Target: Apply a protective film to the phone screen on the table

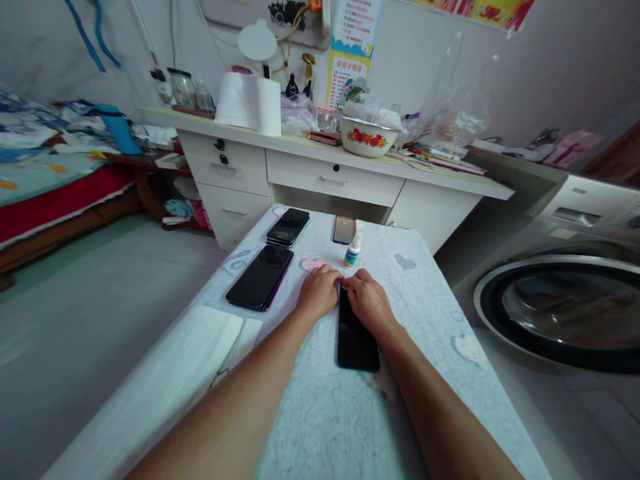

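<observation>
A black phone (356, 340) lies flat on the cloth-covered table (400, 400). At its far end, my left hand (320, 291) has its fingers drawn together at the left corner. My right hand (369, 301) rests over the phone's upper right part, its fingers bent and meeting the left fingertips. Whatever the fingertips hold, if anything, is too small to name. Just beyond the hands stands a small white bottle (353, 253) with a blue and yellow label.
Stacked phones (261, 277) and another dark stack (289, 227) lie left. A brown-edged case (345, 229) is behind the bottle. White cloth or paper (190, 353) covers the left edge. Beyond stand a white desk (335, 177) and, right, a washing machine (565, 233).
</observation>
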`<state>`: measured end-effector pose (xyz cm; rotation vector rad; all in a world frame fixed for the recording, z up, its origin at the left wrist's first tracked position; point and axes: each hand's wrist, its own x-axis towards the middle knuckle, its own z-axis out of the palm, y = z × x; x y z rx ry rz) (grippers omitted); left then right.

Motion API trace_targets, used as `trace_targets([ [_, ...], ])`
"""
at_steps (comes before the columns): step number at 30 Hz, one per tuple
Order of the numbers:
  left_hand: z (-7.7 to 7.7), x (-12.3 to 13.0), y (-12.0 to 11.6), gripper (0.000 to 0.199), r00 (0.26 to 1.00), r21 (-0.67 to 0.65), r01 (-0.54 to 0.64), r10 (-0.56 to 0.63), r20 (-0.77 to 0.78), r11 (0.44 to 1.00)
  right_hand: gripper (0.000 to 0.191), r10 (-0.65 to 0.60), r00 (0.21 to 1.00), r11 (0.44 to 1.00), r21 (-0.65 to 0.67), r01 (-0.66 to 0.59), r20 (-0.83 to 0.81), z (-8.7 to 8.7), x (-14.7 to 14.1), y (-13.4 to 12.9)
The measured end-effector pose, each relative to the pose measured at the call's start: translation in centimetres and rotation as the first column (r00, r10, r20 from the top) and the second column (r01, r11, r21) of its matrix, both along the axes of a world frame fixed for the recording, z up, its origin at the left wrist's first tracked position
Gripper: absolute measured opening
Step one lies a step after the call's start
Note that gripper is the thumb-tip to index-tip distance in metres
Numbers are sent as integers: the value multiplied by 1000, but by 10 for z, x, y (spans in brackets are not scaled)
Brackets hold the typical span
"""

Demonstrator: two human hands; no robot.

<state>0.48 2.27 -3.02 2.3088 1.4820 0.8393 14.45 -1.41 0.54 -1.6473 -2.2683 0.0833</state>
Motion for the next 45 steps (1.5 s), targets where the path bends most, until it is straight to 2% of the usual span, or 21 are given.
trace_targets([
  [6,3,0,-2,23,1000,-22,-7,7,-4,1000,24,-27,999,999,21,26,18,-4,2,1],
  [11,5,0,-3,23,1000,-29,-7,7,-8,1000,24,-27,999,1000,2,27,21,0,1,-2],
  [23,6,-1,-3,21,1000,-37,-3,4,6,999,21,84,996,993,-83,-86,-22,11,5,-12],
  [30,7,-1,-3,21,1000,-29,-11,11,1,1000,21,104,989,988,-105,-115,-105,8,8,-25],
  [37,5,1,-2,23,1000,-42,-3,3,-4,999,22,57,996,996,-69,-62,-65,8,5,-30],
  [45,3,3,-2,23,1000,-33,-5,5,7,999,23,-29,1000,1000,0,29,-10,0,5,-22],
])
